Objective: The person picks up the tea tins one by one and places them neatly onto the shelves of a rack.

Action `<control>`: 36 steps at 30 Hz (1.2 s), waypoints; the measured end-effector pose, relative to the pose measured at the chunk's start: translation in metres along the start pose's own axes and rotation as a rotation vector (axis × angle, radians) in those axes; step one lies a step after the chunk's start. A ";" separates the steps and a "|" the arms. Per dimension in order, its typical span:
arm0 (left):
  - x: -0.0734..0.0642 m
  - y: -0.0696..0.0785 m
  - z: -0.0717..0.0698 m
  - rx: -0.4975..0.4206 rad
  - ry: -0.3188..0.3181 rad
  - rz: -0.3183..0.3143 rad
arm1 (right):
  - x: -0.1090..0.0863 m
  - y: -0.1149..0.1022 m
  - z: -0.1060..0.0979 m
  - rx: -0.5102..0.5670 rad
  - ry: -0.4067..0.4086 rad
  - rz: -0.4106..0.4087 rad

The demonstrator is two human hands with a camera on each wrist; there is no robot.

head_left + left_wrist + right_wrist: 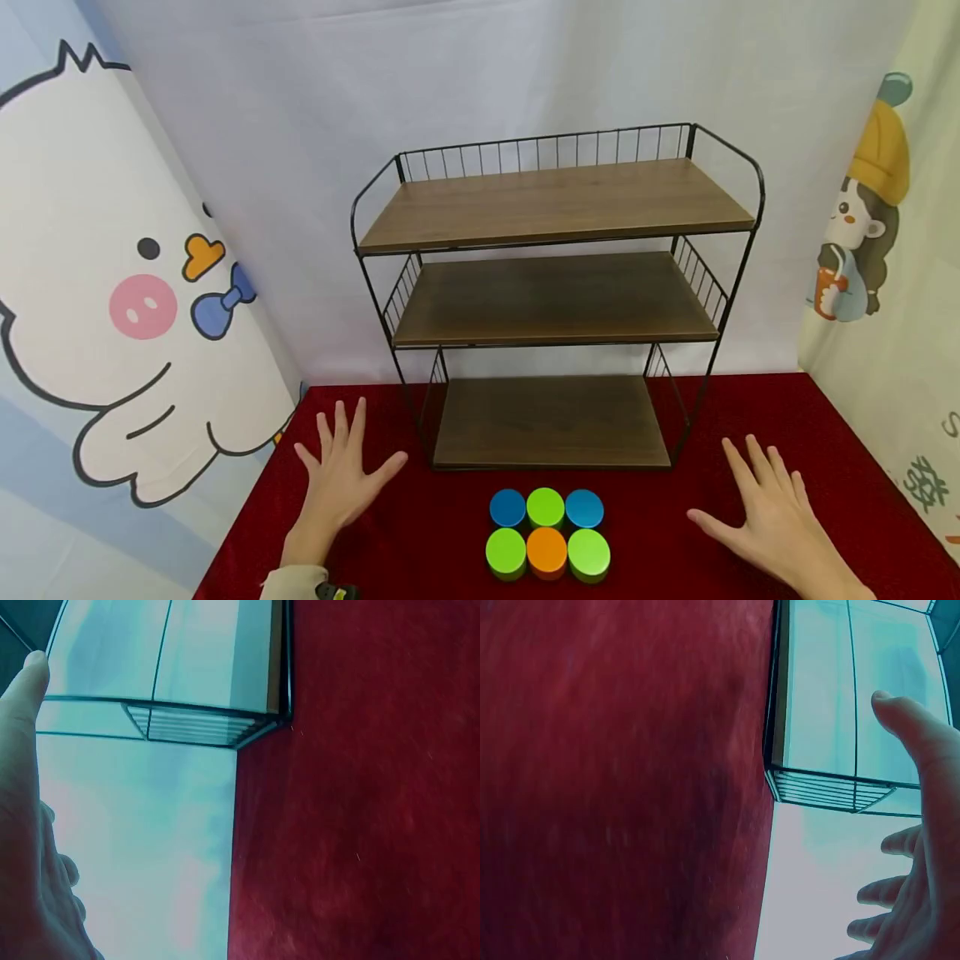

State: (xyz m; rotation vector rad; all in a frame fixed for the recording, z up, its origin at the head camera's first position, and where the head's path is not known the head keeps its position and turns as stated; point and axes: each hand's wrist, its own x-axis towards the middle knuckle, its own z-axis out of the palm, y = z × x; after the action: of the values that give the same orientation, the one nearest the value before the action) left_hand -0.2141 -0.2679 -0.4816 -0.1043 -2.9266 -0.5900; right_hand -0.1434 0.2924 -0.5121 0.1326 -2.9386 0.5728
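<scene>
Two rows of round, flat-topped pieces stand together on the red cloth in the head view. The back row has a blue piece (pixel 507 508), a green piece (pixel 545 507) and another blue piece (pixel 584 508). In front are a green piece (pixel 506 553), an orange piece (pixel 547 552) and a second green piece (pixel 588 554). My left hand (pixel 337 483) is spread to their left, holding nothing. To their right, my right hand (pixel 772 517) has its fingers spread too, with nothing in it. Both wrist views show the hands apart from the rack.
A three-tier rack with a black wire frame and brown shelves (pixel 555 204) stands behind the pieces. Red cloth (pixel 427 542) covers the table. A pale curtain (pixel 525 67) hangs at the back, with cartoon-printed cloth (pixel 67 208) at the left and more at the right.
</scene>
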 end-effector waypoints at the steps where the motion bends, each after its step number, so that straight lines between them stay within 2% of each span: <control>1: 0.002 0.002 0.001 -0.009 0.005 0.003 | 0.000 -0.002 0.001 0.008 0.001 0.005; 5: 0.009 0.010 0.003 -0.062 0.039 0.021 | 0.001 -0.009 0.005 0.033 0.002 0.024; 9: 0.016 0.017 0.004 -0.168 0.082 0.048 | 0.002 -0.016 0.008 0.041 -0.005 0.040; 16: 0.025 0.029 0.003 -0.288 0.141 0.084 | 0.001 -0.033 0.023 0.027 -0.001 0.001; 22: 0.038 0.040 -0.008 -0.365 0.173 0.107 | 0.000 -0.045 0.034 0.031 -0.013 -0.010; 30: 0.050 0.054 -0.022 -0.518 0.279 0.200 | -0.003 -0.048 0.033 0.049 -0.005 0.003; 36: 0.055 0.064 -0.025 -0.653 0.281 0.240 | -0.006 -0.047 0.032 0.046 -0.012 0.020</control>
State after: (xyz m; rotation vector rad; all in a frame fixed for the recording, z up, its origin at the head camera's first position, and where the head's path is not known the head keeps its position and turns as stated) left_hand -0.2582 -0.2165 -0.4250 -0.3996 -2.3024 -1.3581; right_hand -0.1364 0.2371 -0.5255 0.1126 -2.9422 0.6454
